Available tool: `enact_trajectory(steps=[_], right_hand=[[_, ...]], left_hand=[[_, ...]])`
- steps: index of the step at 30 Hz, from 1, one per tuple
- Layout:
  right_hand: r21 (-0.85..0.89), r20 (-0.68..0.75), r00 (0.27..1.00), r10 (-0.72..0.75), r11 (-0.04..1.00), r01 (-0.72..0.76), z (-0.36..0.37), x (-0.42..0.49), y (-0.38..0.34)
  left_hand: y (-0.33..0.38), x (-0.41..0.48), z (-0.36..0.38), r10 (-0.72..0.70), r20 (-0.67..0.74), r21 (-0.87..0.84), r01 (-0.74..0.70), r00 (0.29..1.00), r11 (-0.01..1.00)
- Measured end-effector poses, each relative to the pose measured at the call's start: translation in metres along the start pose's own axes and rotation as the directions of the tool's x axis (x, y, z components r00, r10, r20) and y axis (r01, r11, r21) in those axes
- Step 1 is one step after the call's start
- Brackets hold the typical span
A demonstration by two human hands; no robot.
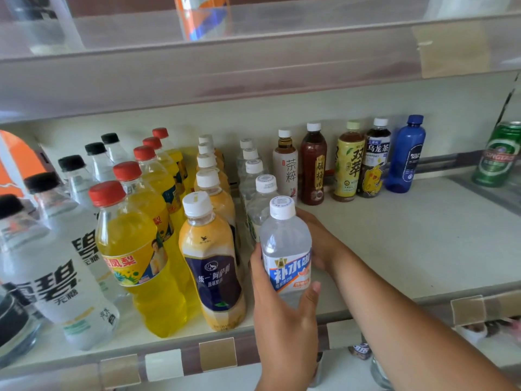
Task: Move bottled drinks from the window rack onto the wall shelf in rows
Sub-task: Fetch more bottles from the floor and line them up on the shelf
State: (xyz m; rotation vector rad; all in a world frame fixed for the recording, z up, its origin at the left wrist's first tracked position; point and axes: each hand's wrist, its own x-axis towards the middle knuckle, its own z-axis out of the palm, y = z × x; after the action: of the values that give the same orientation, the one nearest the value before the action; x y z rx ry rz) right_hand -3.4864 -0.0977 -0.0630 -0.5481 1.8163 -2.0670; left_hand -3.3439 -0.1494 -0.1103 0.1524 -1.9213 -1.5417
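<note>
Water bottle [286,249] stands upright, cap up, left hand [284,328] and right hand [322,241] fingers [306,218] gripping.

I see a green beer can [497,153] standing upright. Far left of the can sits an orange-and-white pack [17,162]. Above the can, a beige tape patch [454,49] sticks to clear plastic.

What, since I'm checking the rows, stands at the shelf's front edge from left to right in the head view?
Black-capped clear bottle → red-capped yellow bottle → white-capped milk tea bottle → clear water bottle, gripped by the left hand.
</note>
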Motion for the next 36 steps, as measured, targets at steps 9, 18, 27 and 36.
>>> enact_trajectory(steps=[9, 18, 27, 36], right_hand=[[0.113, -0.125, 0.991, 0.051, 0.993, -0.036, 0.007, -0.035, 0.019], [-0.128, -0.297, 0.955, -0.014, 0.991, -0.026, -0.013, -0.101, 0.005], [-0.494, -0.551, 0.808, -0.207, 0.862, -0.116, -0.075, -0.216, -0.012], [-0.7, -0.713, 0.667, -0.215, 0.271, -0.661, -0.121, -0.364, 0.029]], left_hand=[[0.007, 0.0, 0.0, -0.001, -0.024, 0.073, 0.003, 1.0, 0.997], [0.005, 0.0, 0.001, -0.018, -0.031, 0.136, 0.022, 0.999, 0.99], [0.008, -0.062, 0.029, 0.284, -0.053, 0.46, -0.229, 0.957, 0.858], [0.024, -0.171, 0.115, 0.163, 0.723, 0.439, -0.629, 0.671, 0.642]])
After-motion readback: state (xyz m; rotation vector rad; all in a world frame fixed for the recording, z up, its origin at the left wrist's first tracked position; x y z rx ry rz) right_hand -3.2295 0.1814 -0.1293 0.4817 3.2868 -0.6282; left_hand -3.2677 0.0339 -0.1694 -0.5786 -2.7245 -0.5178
